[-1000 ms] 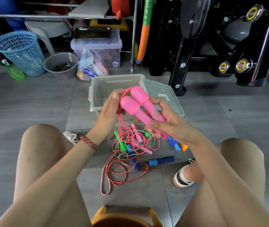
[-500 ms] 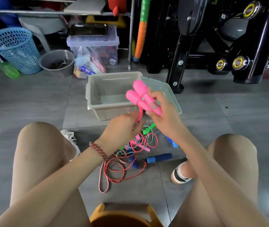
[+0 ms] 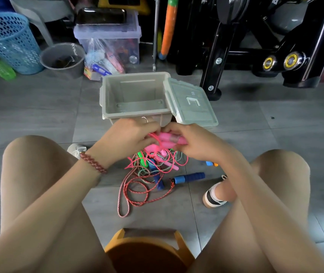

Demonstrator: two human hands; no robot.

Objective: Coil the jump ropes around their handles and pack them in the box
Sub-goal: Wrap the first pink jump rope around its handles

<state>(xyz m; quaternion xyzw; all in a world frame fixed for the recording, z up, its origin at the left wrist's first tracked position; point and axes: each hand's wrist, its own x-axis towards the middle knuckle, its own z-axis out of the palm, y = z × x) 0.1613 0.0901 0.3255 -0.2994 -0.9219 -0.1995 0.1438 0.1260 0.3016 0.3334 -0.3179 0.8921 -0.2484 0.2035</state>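
Two pink jump-rope handles (image 3: 169, 139) lie side by side between my hands, just in front of the grey box (image 3: 135, 115). My right hand (image 3: 192, 142) grips the handles from the right. My left hand (image 3: 127, 136) pinches the pink cord at the handles' left end. The cord trails down into a tangled pile of ropes (image 3: 147, 174) on the floor. A blue handle (image 3: 189, 177) and a green handle (image 3: 142, 160) lie in that pile. The box stands open with nothing inside, and its lid (image 3: 191, 104) leans against its right side.
A blue basket (image 3: 9, 42), a grey bucket (image 3: 62, 59) and a clear storage bin (image 3: 108, 38) stand at the back left. A black exercise machine (image 3: 255, 46) fills the back right. An orange stool (image 3: 147, 251) sits under me, my knees on either side.
The pink handles came down from an upright hold in front of the box to a low, level hold above the rope pile. My left hand moved up to the cord at the handles.
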